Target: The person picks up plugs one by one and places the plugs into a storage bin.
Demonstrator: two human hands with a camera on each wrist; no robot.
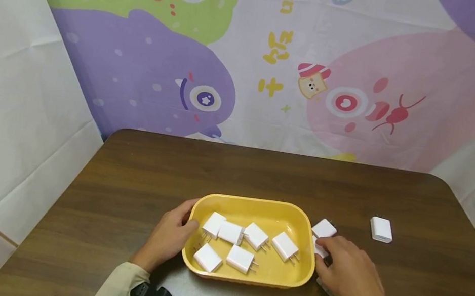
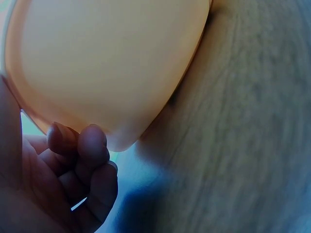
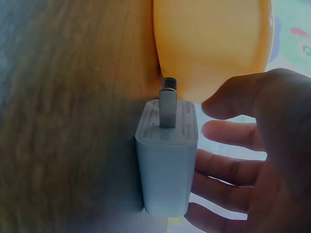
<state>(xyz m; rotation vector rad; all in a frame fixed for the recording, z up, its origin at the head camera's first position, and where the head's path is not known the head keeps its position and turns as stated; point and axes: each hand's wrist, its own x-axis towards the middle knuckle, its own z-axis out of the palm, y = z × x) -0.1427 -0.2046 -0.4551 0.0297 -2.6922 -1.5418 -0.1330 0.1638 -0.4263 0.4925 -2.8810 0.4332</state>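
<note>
Yellow tub (image 1: 256, 209) around six white chargers (image 1: 231, 232), clamped at its left end by thumb and fingers of the left hand (image 1: 170, 232); loose chargers (image 1: 324, 228) just beside the right hand (image 1: 350, 270), fingers apart.

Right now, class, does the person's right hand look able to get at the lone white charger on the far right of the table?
Probably yes: the lone white charger lies just beyond the right hand, with only bare tabletop visible between them; the yellow container is not in the way.

Cartoon-print backdrop (image 1: 265, 116) behind dark wooden table (image 1: 261, 177)
</note>
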